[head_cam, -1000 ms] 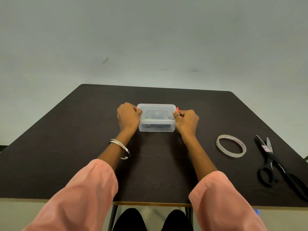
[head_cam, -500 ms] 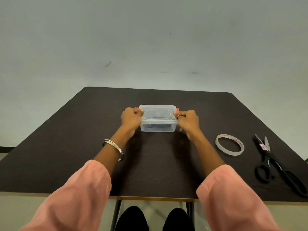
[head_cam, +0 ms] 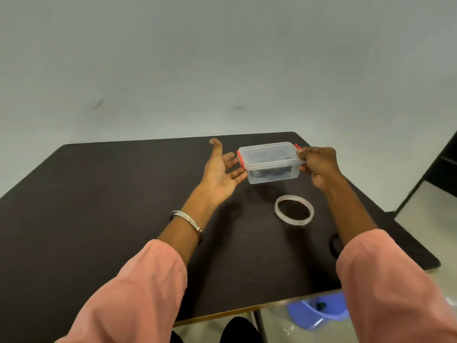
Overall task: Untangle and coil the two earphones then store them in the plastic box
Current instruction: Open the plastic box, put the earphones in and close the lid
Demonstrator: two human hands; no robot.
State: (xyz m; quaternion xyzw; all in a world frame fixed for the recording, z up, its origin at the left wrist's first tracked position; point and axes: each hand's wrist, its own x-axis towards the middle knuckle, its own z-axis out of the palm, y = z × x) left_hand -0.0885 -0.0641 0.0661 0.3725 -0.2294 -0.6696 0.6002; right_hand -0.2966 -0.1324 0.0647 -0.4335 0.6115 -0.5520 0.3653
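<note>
Clear plastic box (head_cam: 269,161), no readable label: right hand (head_cam: 321,167) grip clamped, left hand (head_cam: 221,169) spread.

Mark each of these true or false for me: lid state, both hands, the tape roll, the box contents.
1. The plastic box has its lid on. True.
2. The left hand grips the box with curled fingers. False: its fingers are straight, palm open beside the box's left end.
3. The right hand holds the box's right end. True.
4. The tape roll lies inside the box. False: it lies on the table, nearer the person than the box.
5. Something dark shows inside the box. True.
</note>
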